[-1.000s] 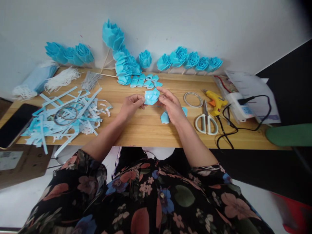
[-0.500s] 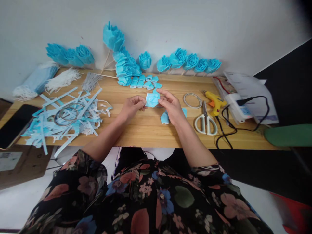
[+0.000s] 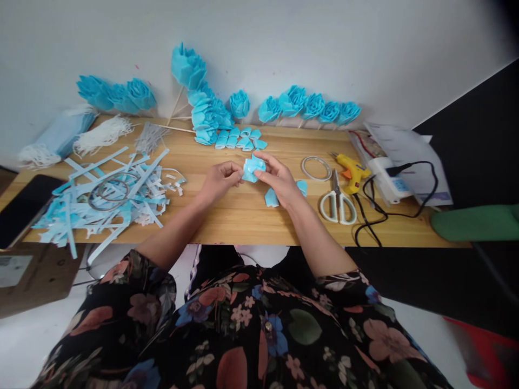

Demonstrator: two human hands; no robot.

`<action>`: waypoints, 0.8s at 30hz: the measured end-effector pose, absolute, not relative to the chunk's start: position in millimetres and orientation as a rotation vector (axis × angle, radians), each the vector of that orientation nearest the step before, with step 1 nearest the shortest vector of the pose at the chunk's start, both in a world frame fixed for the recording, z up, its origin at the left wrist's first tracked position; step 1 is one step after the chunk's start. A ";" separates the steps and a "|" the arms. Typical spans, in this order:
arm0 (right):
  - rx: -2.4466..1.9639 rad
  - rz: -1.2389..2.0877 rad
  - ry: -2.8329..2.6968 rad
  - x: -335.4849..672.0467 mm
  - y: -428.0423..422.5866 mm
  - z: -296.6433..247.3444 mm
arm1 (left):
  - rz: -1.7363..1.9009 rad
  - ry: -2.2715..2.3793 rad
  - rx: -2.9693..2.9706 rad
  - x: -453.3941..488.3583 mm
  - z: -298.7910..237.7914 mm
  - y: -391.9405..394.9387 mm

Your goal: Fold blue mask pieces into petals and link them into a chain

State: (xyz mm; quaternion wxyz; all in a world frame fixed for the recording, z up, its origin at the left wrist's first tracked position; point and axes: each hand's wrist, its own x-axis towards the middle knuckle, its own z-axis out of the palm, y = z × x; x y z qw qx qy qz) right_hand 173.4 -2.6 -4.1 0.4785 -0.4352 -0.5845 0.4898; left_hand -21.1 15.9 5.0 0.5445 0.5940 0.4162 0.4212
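Between my hands is a small light-blue fabric petal piece (image 3: 253, 169), held above the table. My left hand (image 3: 224, 179) pinches its left edge between thumb and fingertips. On the other side, my right hand (image 3: 277, 177) grips it with the thumb across its front and the fingers behind the top edge. Other flat blue petal pieces (image 3: 271, 198) lie under and beside my right wrist, partly covered by it. Just beyond my hands, several curled blue petals (image 3: 232, 138) lie in a group. Blue fabric flowers (image 3: 205, 119) on sticks rest behind them.
White-handled scissors (image 3: 337, 205), a roll of tape (image 3: 316, 168) and a yellow glue gun (image 3: 352, 172) with a black cord lie right, beside a white power strip (image 3: 390, 181). Left are a heap of fabric strips (image 3: 109, 200), a phone (image 3: 26, 208) and stacked masks (image 3: 60, 135).
The right thumb has moved up onto the front of the petal piece, which now looks bent rather than flat. The left hand keeps its pinch. The camera view has shifted slightly.
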 end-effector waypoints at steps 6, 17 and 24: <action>-1.082 1.263 -1.392 174.4 -0.3 -9.1 | 0.945 0.970 1.430 -21.0 5.9 14.9; -1.058 1.232 -1.376 176.4 -2.4 -3.6 | 0.994 1.017 1.338 -20.2 13.4 13.6; -1.060 1.252 -1.418 174.1 -1.3 -6.7 | 0.993 1.036 1.360 -19.3 17.2 10.7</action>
